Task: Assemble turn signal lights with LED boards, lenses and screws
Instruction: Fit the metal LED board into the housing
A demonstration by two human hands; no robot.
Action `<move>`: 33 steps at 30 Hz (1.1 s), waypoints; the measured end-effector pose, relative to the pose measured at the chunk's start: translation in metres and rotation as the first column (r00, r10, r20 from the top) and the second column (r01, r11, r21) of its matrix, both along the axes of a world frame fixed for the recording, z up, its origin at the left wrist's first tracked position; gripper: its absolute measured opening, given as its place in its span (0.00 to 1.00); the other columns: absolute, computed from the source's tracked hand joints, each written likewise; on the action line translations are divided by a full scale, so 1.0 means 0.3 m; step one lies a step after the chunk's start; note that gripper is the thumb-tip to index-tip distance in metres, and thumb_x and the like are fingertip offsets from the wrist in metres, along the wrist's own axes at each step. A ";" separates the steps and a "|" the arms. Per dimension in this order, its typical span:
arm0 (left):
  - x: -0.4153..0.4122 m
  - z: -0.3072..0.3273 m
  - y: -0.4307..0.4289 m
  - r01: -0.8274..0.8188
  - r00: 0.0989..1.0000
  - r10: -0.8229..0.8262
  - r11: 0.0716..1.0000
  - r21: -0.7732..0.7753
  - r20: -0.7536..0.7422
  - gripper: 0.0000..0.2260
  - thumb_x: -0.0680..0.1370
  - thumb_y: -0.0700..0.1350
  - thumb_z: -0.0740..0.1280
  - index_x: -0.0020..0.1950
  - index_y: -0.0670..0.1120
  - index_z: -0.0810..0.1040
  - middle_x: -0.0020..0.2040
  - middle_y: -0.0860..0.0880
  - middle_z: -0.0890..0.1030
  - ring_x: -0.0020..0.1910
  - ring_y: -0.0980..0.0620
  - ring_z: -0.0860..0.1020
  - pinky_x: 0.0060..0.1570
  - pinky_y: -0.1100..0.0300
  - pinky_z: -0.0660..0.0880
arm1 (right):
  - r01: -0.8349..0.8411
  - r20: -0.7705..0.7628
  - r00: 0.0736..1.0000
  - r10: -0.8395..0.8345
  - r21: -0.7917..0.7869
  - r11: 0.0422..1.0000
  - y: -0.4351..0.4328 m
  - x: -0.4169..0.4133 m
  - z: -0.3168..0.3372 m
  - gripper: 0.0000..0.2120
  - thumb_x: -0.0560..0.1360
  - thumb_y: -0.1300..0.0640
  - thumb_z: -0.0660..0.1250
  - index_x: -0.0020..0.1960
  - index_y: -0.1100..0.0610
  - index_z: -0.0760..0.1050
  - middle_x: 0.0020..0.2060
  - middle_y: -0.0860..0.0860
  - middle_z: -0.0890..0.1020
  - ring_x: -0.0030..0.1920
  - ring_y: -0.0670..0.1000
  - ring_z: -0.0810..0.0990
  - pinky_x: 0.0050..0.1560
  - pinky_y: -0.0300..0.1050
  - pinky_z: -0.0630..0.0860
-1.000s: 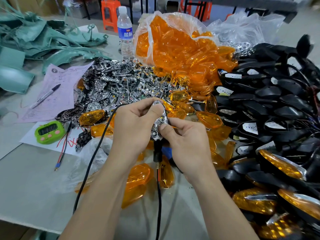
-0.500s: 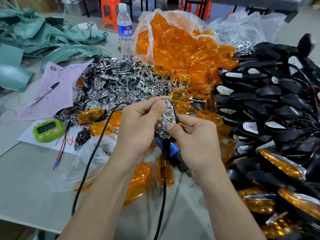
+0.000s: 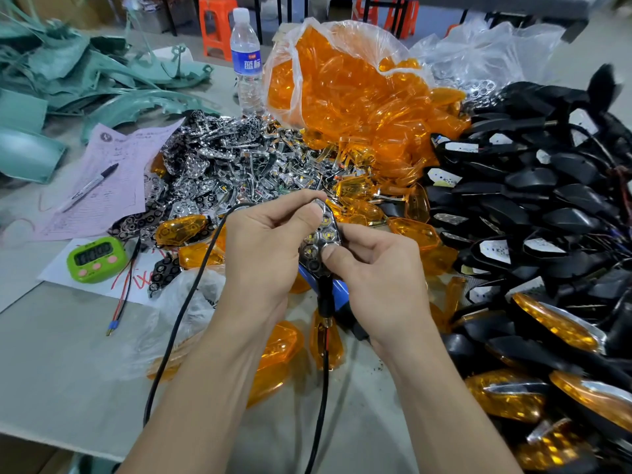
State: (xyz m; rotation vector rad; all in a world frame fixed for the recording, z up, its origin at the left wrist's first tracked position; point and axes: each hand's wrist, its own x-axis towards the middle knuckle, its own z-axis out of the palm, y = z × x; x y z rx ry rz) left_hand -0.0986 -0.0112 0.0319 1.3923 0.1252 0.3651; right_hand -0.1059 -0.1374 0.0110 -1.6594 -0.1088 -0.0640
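A turn signal light point(image 3: 319, 242) with a chrome reflector and lit LED dots is held upright above the table's middle. My left hand point(image 3: 263, 251) grips its top edge, thumb on the reflector face. My right hand point(image 3: 379, 275) pinches its lower right side, thumb pressing the face. Its black stalk point(image 3: 325, 299) and cable hang down below. A blue-handled tool point(image 3: 337, 290) lies on the table behind my hands, mostly hidden. Loose orange lenses point(image 3: 179, 229) lie around.
A heap of chrome reflectors point(image 3: 239, 165) lies behind my hands, a bag of orange lenses point(image 3: 352, 97) behind that. Black housings point(image 3: 533, 200) fill the right side, finished lights point(image 3: 554, 325) at the near right. A green timer point(image 3: 96, 257), papers, pen and water bottle point(image 3: 247, 63) stand left.
The light has turned so that its reflector face and LEDs show more fully. Both hands shifted slightly right with it.
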 end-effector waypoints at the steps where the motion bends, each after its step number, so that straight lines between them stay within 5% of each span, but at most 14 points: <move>1: -0.001 0.001 -0.001 -0.014 1.000 0.014 1.000 -0.001 -0.004 0.12 0.78 0.34 0.72 0.45 0.50 0.89 0.39 0.51 0.86 0.40 0.51 0.79 0.43 0.49 0.75 | 0.005 0.009 1.000 -0.005 0.002 1.000 0.004 -0.003 0.001 0.12 0.72 0.56 0.71 0.50 0.42 0.86 0.45 0.43 0.89 0.50 0.46 0.88 0.56 0.54 0.84; 5: -0.002 0.001 0.006 -0.006 1.000 0.008 0.998 0.061 -0.020 0.13 0.79 0.36 0.71 0.44 0.52 0.89 0.39 0.47 0.86 0.40 0.49 0.78 0.43 0.48 0.75 | 0.012 0.000 1.000 -0.012 0.043 0.999 0.010 -0.004 -0.003 0.13 0.71 0.57 0.72 0.49 0.40 0.85 0.46 0.43 0.89 0.51 0.48 0.88 0.56 0.54 0.84; 10: -0.007 0.012 0.012 0.091 0.992 -0.077 0.986 0.141 -0.099 0.07 0.80 0.46 0.73 0.45 0.53 0.89 0.45 0.53 0.88 0.50 0.59 0.85 0.52 0.58 0.80 | 0.045 -0.037 0.998 -0.042 0.075 0.996 0.016 -0.003 -0.021 0.16 0.68 0.57 0.73 0.54 0.48 0.86 0.47 0.47 0.89 0.52 0.50 0.88 0.58 0.55 0.83; 13: -0.002 0.010 0.012 0.094 0.992 -0.082 0.988 0.121 -0.095 0.09 0.80 0.41 0.72 0.41 0.50 0.89 0.42 0.50 0.88 0.46 0.56 0.85 0.50 0.58 0.80 | 0.065 -0.057 0.997 -0.060 0.086 0.994 0.019 -0.004 -0.030 0.22 0.66 0.56 0.74 0.59 0.54 0.85 0.50 0.49 0.89 0.53 0.50 0.88 0.59 0.56 0.83; 22: 0.007 -0.010 0.025 -0.002 1.000 0.004 0.993 0.115 -0.020 0.11 0.80 0.40 0.72 0.39 0.48 0.88 0.37 0.50 0.87 0.40 0.56 0.83 0.42 0.62 0.79 | -0.002 0.052 0.999 0.000 0.040 0.999 0.018 -0.011 -0.004 0.13 0.69 0.54 0.75 0.46 0.35 0.86 0.46 0.40 0.88 0.50 0.43 0.87 0.52 0.45 0.84; 26: 0.006 -0.012 0.020 -0.024 1.000 0.022 0.995 0.096 0.018 0.14 0.79 0.37 0.72 0.37 0.51 0.88 0.37 0.52 0.86 0.40 0.57 0.83 0.44 0.64 0.78 | -0.059 0.072 0.996 0.059 0.003 0.998 0.020 -0.034 0.002 0.17 0.77 0.59 0.72 0.61 0.43 0.84 0.53 0.40 0.87 0.56 0.41 0.85 0.56 0.43 0.83; 33: -0.006 -0.012 0.046 0.226 0.968 -0.190 0.945 0.238 -0.163 0.10 0.77 0.54 0.70 0.45 0.53 0.89 0.45 0.49 0.88 0.49 0.49 0.86 0.55 0.42 0.81 | 0.080 0.018 0.996 -0.083 0.121 0.989 0.012 -0.030 -0.031 0.20 0.67 0.57 0.74 0.50 0.34 0.85 0.52 0.45 0.88 0.57 0.48 0.86 0.61 0.57 0.82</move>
